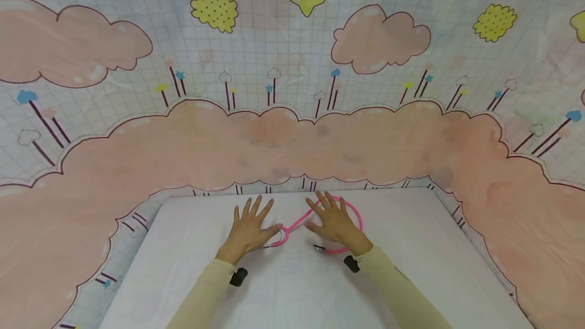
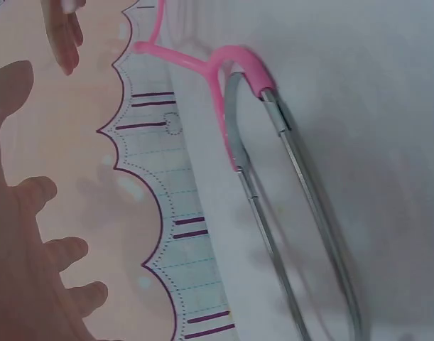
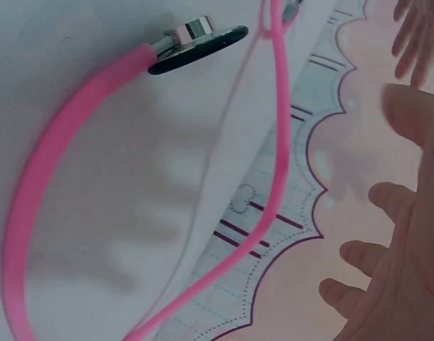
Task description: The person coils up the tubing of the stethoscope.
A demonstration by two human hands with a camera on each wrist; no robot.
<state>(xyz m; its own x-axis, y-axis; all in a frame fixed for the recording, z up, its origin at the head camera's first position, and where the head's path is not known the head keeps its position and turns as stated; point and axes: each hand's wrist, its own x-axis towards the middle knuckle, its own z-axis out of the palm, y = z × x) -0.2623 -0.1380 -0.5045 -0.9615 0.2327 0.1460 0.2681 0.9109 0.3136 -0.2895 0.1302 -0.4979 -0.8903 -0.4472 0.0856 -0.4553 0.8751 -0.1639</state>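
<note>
Toward the far edge of the surface, hands hide parts of the stethoscope, its metal tubes cut off in the left wrist view, the print on the right sleeve illegibly small.

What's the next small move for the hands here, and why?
I'd probably lower the left hand and pinch the metal ear tubes: in the head view they show right by its thumb side. Both it and the right hand are spread and grip nothing, and the pink tubing lies in a loose loop.
</note>
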